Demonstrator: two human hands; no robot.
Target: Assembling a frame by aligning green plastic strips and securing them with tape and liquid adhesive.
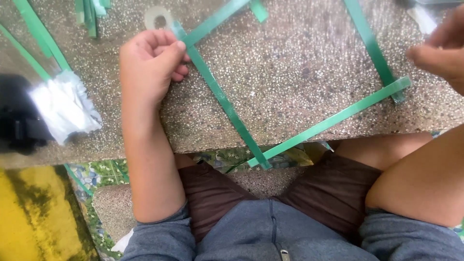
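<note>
Head view shows us, from the left, a crumpled white plastic wrapper on the speckled stone worktop. Our left hand pinches a flat green plastic strap where it crosses another green strap. A long green strip overhangs the edge. Our right hand hovers, grip unclear. We judge a loose pinch could let the crossing slip apart.
</note>
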